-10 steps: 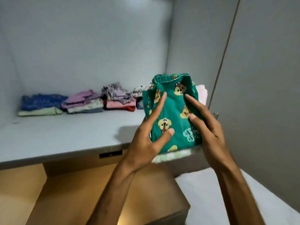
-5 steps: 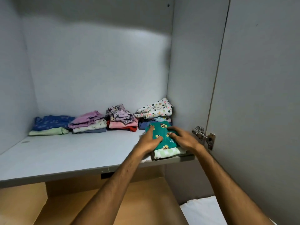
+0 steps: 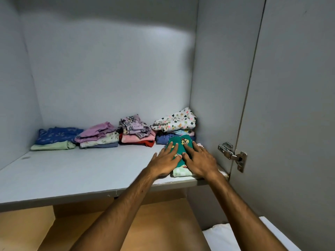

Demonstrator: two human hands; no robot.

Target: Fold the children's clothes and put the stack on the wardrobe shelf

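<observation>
Head view shows a small stack of folded children's clothes (image 3: 178,163) set down at the front right of the grey wardrobe shelf (image 3: 76,171), just beside the right side wall and near the shelf's front edge. On top lies a green garment with cartoon chipmunk prints (image 3: 180,144); a pale green checked piece (image 3: 181,172) is seen beneath it at the front, and a sliver of pink at the right edge. Whether more layers lie between cannot be told. Both palms are laid flat on the stack: the left hand (image 3: 165,163) with fingers spread over its left half, the right hand (image 3: 200,163) with fingers loosely spread over its right half, nothing being pinched. This flat pressing is judged to serve to settle the stack and slide it back, the front edge being close. Four other piles are counted along the back wall: a blue-topped pile (image 3: 57,137), a lilac-topped pile (image 3: 98,135), a purple-and-pink pile (image 3: 136,132), and a pile topped by white clover-print cloth (image 3: 175,122) directly behind the stack. One metal door hinge (image 3: 233,155) is fixed on the open door at the right.
</observation>
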